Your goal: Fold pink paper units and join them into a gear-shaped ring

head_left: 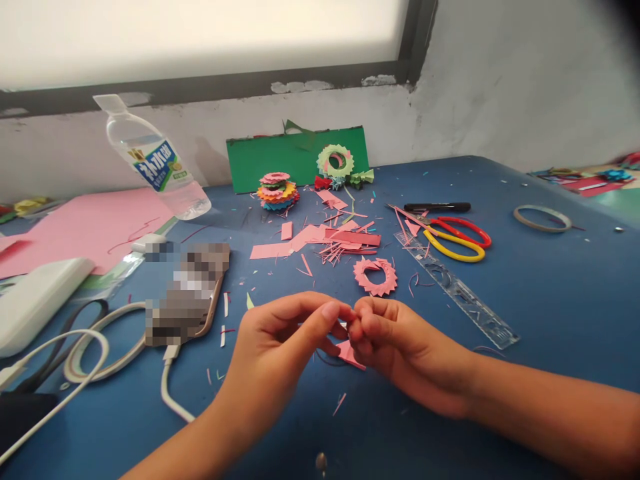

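My left hand and my right hand meet at the fingertips over the near middle of the table. Both are closed in a pinch, and whatever lies between the fingers is too small or hidden to make out. Just under the fingers shows a folded pink paper piece; whether it is held or lies on the table, I cannot tell. Beyond my right hand rests a pink paper ring with a toothed edge. Pink paper strips and scraps are strewn behind it.
Scissors, a black pen, a clear ruler and a tape roll lie right. Left are a plastic bottle, a phone with a white cable, and pink sheets. Paper rings stand before green card.
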Motion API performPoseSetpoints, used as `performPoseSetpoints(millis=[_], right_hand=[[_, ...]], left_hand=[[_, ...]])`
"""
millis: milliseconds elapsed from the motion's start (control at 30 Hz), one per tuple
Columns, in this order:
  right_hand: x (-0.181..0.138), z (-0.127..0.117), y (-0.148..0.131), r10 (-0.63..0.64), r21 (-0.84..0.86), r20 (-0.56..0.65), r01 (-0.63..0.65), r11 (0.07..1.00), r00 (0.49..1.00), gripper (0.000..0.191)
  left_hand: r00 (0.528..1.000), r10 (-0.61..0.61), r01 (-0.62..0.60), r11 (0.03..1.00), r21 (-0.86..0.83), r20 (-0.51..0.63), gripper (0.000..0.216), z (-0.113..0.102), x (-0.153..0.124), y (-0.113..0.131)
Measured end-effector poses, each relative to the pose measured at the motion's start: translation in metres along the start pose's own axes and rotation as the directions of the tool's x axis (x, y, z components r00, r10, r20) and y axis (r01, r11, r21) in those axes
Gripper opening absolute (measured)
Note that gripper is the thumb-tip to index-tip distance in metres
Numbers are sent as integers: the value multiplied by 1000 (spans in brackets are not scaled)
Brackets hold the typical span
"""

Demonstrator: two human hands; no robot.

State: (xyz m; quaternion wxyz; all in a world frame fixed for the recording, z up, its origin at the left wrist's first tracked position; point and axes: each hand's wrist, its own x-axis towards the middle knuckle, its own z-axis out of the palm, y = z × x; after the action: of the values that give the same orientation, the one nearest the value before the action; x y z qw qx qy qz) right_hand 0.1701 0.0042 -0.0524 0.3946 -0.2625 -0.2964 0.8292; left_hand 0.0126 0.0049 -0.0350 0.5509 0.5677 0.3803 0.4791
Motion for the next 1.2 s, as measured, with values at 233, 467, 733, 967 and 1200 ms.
performPoseSetpoints(millis=[233, 467, 733, 967, 1200], right_hand=[[1, -4, 4, -26, 10, 130, 25, 1000, 991, 26], [1, -3, 2, -41, -8, 147, 43, 999, 988, 23], [-2, 5, -6, -101, -24, 61, 102, 994, 993, 35], [-11, -16, -62, -615, -189, -323, 588, 787, 719, 23], [-53, -35, -57, -581, -670, -299, 267, 693, 757, 23]], left_hand=[[996, 59, -61, 998, 27, 64, 19, 2, -3, 6], [990, 125, -128, 991, 45, 65, 20, 3, -6, 9], [998, 58, -50, 974, 222, -31, 15, 0, -3, 5], [986, 27, 32, 934, 356, -162, 30, -12, 11, -1], [993, 13, 40, 894, 446, -115, 24, -14, 17, -7]])
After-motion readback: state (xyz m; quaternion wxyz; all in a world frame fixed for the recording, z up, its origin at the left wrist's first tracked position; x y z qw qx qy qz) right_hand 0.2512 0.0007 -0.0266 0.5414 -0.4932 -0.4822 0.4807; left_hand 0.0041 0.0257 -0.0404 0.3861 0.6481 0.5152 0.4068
